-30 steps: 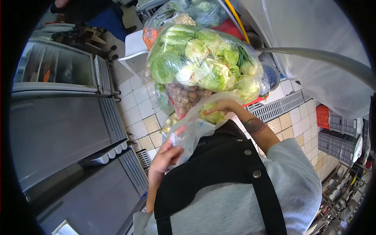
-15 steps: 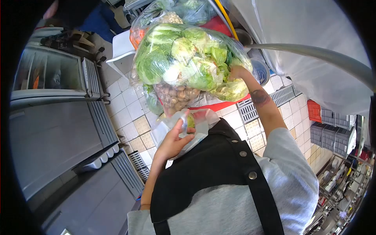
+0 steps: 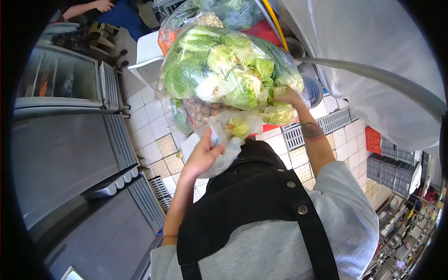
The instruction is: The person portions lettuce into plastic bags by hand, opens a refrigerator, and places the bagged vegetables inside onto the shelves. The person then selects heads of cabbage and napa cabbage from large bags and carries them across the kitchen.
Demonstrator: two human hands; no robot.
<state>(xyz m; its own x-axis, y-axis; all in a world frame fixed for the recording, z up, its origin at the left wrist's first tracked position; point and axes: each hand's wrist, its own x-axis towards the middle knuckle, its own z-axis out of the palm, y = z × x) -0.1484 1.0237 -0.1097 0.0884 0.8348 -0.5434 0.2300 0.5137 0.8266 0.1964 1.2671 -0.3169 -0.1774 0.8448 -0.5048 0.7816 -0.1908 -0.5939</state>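
Observation:
My left hand (image 3: 204, 156) grips a white translucent plastic bag (image 3: 218, 164) in front of my apron. A pale yellow-green piece of lettuce (image 3: 240, 127) shows in the bag's mouth. Lettuce leaves fill a large clear bag (image 3: 200, 63) lying on top of the pile ahead. My right hand (image 3: 290, 96) is at the right side of that large bag, its fingers closed around a pale green leaf (image 3: 279, 90) and slightly blurred. Brown mushrooms (image 3: 203, 111) sit in another bag beneath the lettuce.
A white stool (image 3: 148, 49) stands left of the pile. Metal fridges (image 3: 79, 158) line the left side. At the right are a bucket (image 3: 310, 88), a floor drain grate (image 3: 326, 123) and grey crates (image 3: 389, 170). Another person's hand (image 3: 102, 5) appears at top left.
My left hand's bag has lifted toward the pile and its mouth has spread wider, with lettuce now showing in it. My right hand has drawn back slightly toward me.

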